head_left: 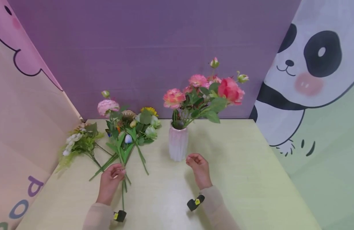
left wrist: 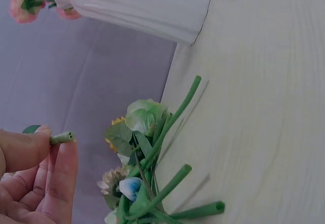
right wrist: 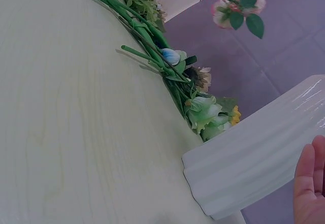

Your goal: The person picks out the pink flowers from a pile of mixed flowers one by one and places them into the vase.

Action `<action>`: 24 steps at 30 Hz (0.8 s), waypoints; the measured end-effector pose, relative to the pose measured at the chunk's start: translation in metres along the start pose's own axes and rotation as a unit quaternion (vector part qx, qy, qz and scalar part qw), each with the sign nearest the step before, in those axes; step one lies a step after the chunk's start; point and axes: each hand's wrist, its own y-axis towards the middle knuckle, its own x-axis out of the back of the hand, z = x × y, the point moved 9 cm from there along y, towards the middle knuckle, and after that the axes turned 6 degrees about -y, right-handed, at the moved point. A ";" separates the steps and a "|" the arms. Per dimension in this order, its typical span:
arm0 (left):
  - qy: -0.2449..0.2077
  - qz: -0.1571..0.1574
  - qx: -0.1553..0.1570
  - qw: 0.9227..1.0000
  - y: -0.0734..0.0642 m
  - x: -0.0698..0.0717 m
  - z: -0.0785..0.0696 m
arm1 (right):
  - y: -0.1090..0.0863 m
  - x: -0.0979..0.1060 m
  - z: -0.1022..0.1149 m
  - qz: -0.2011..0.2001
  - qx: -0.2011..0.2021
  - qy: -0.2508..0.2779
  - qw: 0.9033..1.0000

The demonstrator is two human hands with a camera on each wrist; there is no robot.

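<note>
My left hand (head_left: 111, 179) pinches a green flower stem (left wrist: 62, 138) between thumb and fingers, its cut end poking out past the fingertips. A pale pink flower (head_left: 108, 107) with a small bud rises above the pile; in the right wrist view pink blooms (right wrist: 238, 10) hang over the other flowers. Just right of the lower part of a ribbed pink-and-white vase (head_left: 178, 145) is my right hand (head_left: 199, 169), holding nothing, fingers loosely bent. In the right wrist view its fingers (right wrist: 305, 170) overlap the vase wall. Coral and pink flowers (head_left: 198, 81) with green leaves stand in the vase, leaning right.
Left of the vase lies a pile of flowers, with a blue-white tulip (head_left: 128, 138), green-white blooms (head_left: 151, 131) and a yellow flower (head_left: 149, 111). A white spray (head_left: 72, 143) is farther left. The pale table (head_left: 240, 179) meets a purple wall panel (head_left: 136, 57) behind.
</note>
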 end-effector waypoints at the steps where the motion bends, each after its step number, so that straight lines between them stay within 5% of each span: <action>1: 0.004 0.002 -0.008 1.000 0.000 -0.002 -0.002 | 0.000 0.000 0.000 0.000 0.000 -0.002 1.000; 12: 0.026 0.017 -0.042 0.999 -0.017 -0.029 -0.016 | -0.009 -0.027 0.001 0.072 0.004 -0.028 0.997; 24: 0.016 0.036 -0.082 0.996 -0.033 -0.071 -0.035 | -0.026 -0.080 0.022 0.196 0.039 -0.113 0.973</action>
